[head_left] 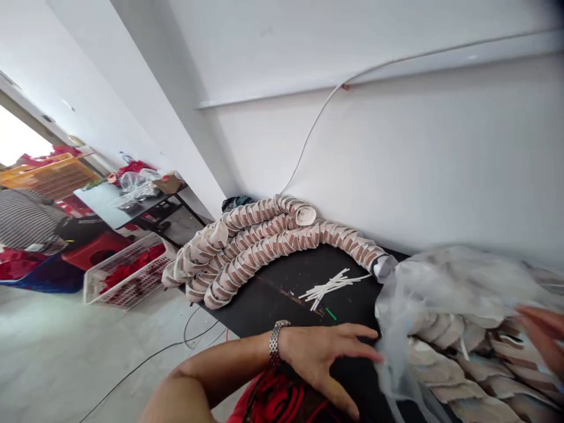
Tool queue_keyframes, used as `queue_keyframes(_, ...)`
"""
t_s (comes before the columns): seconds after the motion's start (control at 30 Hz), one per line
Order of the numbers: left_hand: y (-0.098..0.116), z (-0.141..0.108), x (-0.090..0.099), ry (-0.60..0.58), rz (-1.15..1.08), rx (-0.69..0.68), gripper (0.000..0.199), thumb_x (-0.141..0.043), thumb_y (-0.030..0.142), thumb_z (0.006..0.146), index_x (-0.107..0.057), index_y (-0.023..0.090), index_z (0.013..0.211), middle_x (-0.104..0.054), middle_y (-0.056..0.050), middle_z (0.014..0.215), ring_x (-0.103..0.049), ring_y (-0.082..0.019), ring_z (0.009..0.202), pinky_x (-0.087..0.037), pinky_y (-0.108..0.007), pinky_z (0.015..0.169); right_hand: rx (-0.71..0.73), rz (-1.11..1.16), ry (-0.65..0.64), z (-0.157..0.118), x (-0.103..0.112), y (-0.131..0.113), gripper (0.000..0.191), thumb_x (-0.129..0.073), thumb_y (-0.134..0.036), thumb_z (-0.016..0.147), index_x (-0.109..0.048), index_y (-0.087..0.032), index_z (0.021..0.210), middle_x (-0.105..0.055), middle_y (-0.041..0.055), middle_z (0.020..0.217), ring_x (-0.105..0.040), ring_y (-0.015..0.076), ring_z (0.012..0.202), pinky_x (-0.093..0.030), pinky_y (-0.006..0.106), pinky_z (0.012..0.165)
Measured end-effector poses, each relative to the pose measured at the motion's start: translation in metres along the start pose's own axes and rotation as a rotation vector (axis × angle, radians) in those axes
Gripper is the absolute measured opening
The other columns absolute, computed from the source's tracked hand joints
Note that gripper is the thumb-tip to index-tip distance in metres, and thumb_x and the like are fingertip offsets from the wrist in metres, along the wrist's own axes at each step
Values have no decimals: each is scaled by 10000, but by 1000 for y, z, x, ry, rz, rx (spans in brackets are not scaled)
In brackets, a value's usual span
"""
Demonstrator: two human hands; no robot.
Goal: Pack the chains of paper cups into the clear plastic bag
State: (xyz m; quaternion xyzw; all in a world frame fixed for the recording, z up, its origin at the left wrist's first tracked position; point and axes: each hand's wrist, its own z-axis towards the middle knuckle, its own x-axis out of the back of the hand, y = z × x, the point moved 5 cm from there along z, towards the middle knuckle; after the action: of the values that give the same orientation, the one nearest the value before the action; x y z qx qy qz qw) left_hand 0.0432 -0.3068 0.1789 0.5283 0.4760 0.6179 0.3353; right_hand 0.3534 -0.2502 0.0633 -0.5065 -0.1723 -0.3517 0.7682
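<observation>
My left hand (321, 358), wearing a metal link wristwatch (275, 342), lies flat with fingers spread on the black tabletop (308, 288), its fingertips at the edge of a clear plastic bag (458, 282). The bag holds many brown-and-white paper cups (462, 370). My right hand (541, 335) is blurred at the far right edge, against the bag. Long curved stacks of nested paper cups (259, 247) lie along the wall. A small bundle of white paper strips (328, 288) and a green bit (330, 314) sit on the tabletop.
Red cloth (277, 399) lies below my left arm. A cable (154, 352) runs over the floor. A white crate of red material (127, 273) stands on the floor. Further left are a seated person in a striped top (26, 220), a small table with bags (123, 202), and an orange crate (53, 176).
</observation>
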Motion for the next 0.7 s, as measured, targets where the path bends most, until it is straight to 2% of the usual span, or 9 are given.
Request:
queue_keyframes(0.1, -18, -41, 30, 150, 55, 70, 781, -846, 512, 812, -584, 245, 1497, -485, -143, 1612, -489, -329, 1475, -419, -465, 1230, -59, 25, 8, 44, -32, -40, 681, -650, -714, 847, -701, -298, 1383, -576, 177, 1525, -505, 328, 1464, -317, 502, 1271)
queue_keyframes(0.17, -32, -72, 54, 233, 115, 118, 693, -815, 438, 852, -596, 240, 1479, -504, -149, 1595, -528, -310, 1442, -427, -459, 1227, -122, 56, 4, 78, -53, -68, 664, -667, -697, 834, -718, -284, 1352, -638, 177, 1451, -573, 331, 1398, -381, 514, 1230)
queue_keyframes(0.27, -54, -125, 92, 329, 213, 185, 602, -777, 336, 879, -610, 259, 1452, -510, -126, 1593, -530, -286, 1441, -423, -442, 1236, -198, 113, -47, 129, -98, -105, 594, -699, -651, 839, -744, -263, 1286, -718, 159, 1320, -652, 314, 1284, -473, 493, 1149)
queue_keyframes(0.33, -71, -166, 121, 447, 320, 245, 550, -730, 304, 907, -609, 272, 1443, -499, -117, 1602, -517, -285, 1450, -425, -463, 1239, -247, 166, -141, 155, -146, -125, 523, -718, -609, 845, -763, -245, 1218, -757, 138, 1221, -694, 299, 1193, -523, 472, 1086)
queue_keyframes(0.4, -89, -213, 152, 621, 464, 315, 510, -690, 307, 928, -613, 260, 1430, -499, -127, 1597, -496, -302, 1464, -413, -509, 1246, -291, 227, -286, 172, -207, -146, 446, -733, -557, 847, -774, -222, 1137, -778, 121, 1139, -720, 284, 1103, -558, 451, 1027)
queue_keyframes(0.53, -127, -327, 205, 1014, 742, 547, 477, -650, 376, 948, -618, 229, 1402, -474, -155, 1600, -442, -350, 1493, -374, -579, 1252, -268, 343, -539, 175, -331, -202, 369, -762, -465, 841, -765, -200, 1098, -781, 103, 1110, -730, 263, 1048, -567, 430, 1010)
queue_keyframes(0.63, -159, -410, 223, 1271, 827, 819, 610, -689, 467, 913, -559, 224, 1457, -404, -171, 1645, -358, -406, 1538, -311, -636, 1262, -272, 428, -626, 163, -401, -244, 435, -780, -467, 844, -741, -196, 1181, -774, 104, 1119, -733, 260, 1054, -567, 434, 1016)
queue_keyframes(0.7, -181, -448, 223, 1377, 771, 952, 777, -747, 535, 852, -501, 185, 1501, -384, -206, 1649, -325, -426, 1551, -285, -636, 1271, -285, 477, -662, 157, -438, -269, 546, -800, -484, 834, -702, -180, 1276, -756, 127, 1193, -720, 274, 1123, -556, 441, 1043)
